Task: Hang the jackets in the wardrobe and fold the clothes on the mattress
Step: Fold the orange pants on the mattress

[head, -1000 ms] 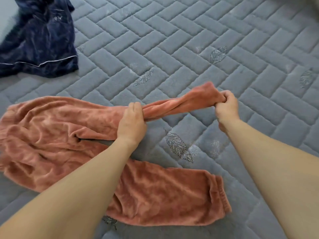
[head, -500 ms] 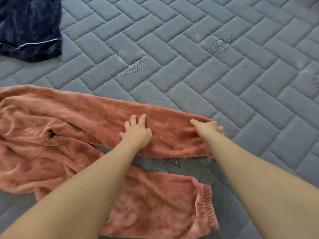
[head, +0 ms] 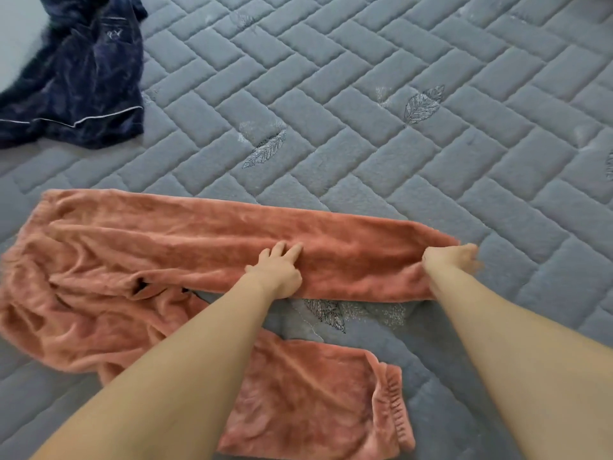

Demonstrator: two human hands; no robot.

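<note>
Rust fleece trousers (head: pixel 185 247) lay on grey quilted mattress (head: pixel 398 154), upper leg stretched toward 3 o'clock. Left hand (head: pixel 277 272) pressed flat mid-leg, fingers straight — right hand (head: pixel 452 258) at cuff, grip blurred, cannot tell. Navy garment (head: pixel 83 88) at 11 o'clock.

A pair of fuzzy orange trousers (head: pixel 199 247) lies spread on a grey quilted mattress (head: pixel 398 144) stitched with leaf shapes. The far leg stretches flat from left to right; the near leg (head: pixel 315 393) angles toward the camera, its gathered cuff at the lower right. The left hand (head: pixel 277 270) presses flat on the far leg's middle. The right hand (head: pixel 452 258), blurred, rests at its cuff end. A dark blue garment (head: pixel 76 84) with pale piping lies crumpled at the upper left
</note>
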